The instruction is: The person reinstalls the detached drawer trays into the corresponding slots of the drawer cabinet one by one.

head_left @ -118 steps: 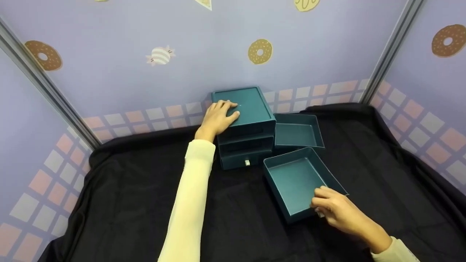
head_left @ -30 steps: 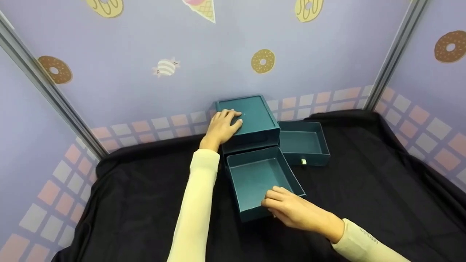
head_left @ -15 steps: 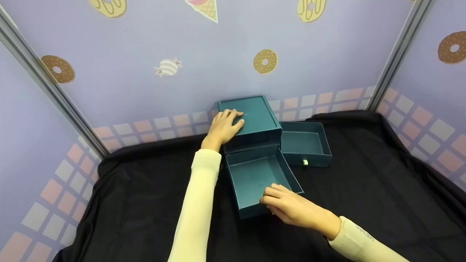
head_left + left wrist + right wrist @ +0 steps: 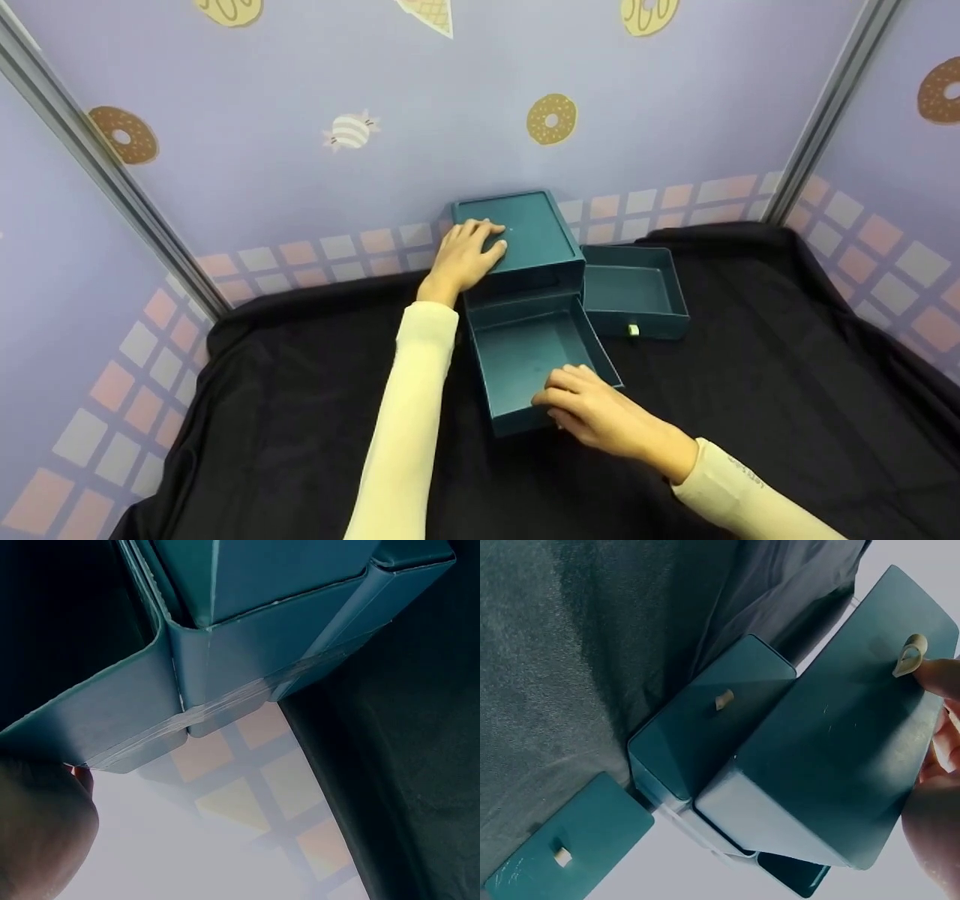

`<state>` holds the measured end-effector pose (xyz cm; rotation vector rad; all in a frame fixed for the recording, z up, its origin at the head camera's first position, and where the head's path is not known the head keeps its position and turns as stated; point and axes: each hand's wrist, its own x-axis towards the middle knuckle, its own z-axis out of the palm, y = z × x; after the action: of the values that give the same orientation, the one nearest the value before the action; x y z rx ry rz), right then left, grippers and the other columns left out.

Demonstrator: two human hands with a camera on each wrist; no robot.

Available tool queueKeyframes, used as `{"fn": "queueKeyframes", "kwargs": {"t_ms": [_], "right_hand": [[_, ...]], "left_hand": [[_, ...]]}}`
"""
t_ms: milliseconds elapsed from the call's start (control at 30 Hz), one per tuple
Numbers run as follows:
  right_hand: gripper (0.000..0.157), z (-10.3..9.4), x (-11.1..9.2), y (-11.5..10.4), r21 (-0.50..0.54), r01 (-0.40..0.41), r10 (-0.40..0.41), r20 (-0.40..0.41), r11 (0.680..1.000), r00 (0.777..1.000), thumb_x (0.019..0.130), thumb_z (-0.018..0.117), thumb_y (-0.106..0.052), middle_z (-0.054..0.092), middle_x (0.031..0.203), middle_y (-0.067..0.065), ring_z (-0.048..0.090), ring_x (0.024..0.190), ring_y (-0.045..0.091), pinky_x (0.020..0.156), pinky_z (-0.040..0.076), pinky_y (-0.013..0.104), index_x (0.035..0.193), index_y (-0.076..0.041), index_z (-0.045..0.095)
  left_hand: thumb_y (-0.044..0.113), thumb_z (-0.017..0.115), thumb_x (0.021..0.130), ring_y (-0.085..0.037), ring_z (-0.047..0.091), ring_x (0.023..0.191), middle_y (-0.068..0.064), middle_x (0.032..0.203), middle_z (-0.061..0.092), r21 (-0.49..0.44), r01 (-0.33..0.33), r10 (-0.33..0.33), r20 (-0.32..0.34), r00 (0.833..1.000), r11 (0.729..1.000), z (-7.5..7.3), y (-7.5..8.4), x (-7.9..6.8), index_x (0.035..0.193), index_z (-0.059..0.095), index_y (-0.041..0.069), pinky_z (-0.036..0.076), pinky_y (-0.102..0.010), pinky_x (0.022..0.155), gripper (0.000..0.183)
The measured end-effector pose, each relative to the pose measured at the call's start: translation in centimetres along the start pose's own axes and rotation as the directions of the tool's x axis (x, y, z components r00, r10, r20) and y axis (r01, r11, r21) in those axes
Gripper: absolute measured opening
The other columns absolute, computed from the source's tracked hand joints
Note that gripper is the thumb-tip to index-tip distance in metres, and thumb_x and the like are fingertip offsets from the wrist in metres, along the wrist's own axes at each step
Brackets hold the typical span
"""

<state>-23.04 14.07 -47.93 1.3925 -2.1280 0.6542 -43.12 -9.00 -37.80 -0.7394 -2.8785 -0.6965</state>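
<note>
A teal drawer cabinet (image 4: 521,229) stands against the back wall, and my left hand (image 4: 465,257) rests on the left side of its top, fingers spread. With my right hand (image 4: 589,409) I hold a teal drawer (image 4: 529,352) at its front edge; in the right wrist view the thumb and fingers pinch its pale pull tab (image 4: 910,656). The drawer's rear end sits in the cabinet's middle slot, and most of it sticks out toward me. Above it the top slot is bare. The bottom drawer (image 4: 705,720), with its own tab, sits inside the cabinet.
Another teal drawer (image 4: 634,289) lies on the black cloth (image 4: 720,375) to the right of the cabinet, its tab facing forward. Patterned lilac wall panels (image 4: 420,165) enclose the back and sides, joined by grey metal posts (image 4: 832,105).
The held drawer has moved left from beside the cabinet to its middle slot, then slid slightly inward with my right hand. My left hand has stayed on the cabinet top.
</note>
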Motion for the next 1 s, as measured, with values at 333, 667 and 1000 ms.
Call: {"fn": "queueKeyframes", "kwargs": {"t_ms": [333,667,1000], "right_hand": [[0.038,0.44,-0.03,0.17,-0.054,-0.052,0.052,-0.012,0.997,0.999,0.09,0.078,0.002,0.058,0.101,-0.006,0.055,0.091,0.013,0.078,0.039,0.031,0.121,-0.018,0.072],[0.022,0.65,0.46,0.55,-0.102,-0.039,0.033,-0.06,0.994,0.998,0.091,0.079,-0.002,0.058,0.095,-0.007,0.055,0.087,0.012,0.073,0.037,0.029,0.107,-0.018,0.075],[0.021,1.02,0.51,0.76,-0.135,-0.043,0.031,-0.088,0.99,0.996,0.09,0.079,-0.003,0.06,0.094,-0.008,0.053,0.083,0.012,0.072,0.036,0.028,0.104,-0.018,0.076]], "left_hand": [[0.046,0.041,0.114,-0.03,0.03,0.156,-0.006,0.17,0.035,0.011,0.005,-0.005,0.011,1.0,1.0,-0.09,-0.04,0.13,0.159,0.05,0.025,0.014,-0.046,0.133,0.05],[0.046,0.042,0.113,-0.03,0.031,0.155,-0.005,0.17,0.036,0.0,0.005,-0.005,-0.001,1.0,1.0,-0.56,0.05,0.29,0.158,0.051,0.026,0.014,-0.046,0.133,0.05],[0.046,0.042,0.113,-0.03,0.03,0.156,-0.005,0.17,0.036,-0.006,0.008,-0.008,0.002,1.0,1.0,0.01,-0.05,0.19,0.158,0.051,0.026,0.013,-0.045,0.133,0.05]]}}
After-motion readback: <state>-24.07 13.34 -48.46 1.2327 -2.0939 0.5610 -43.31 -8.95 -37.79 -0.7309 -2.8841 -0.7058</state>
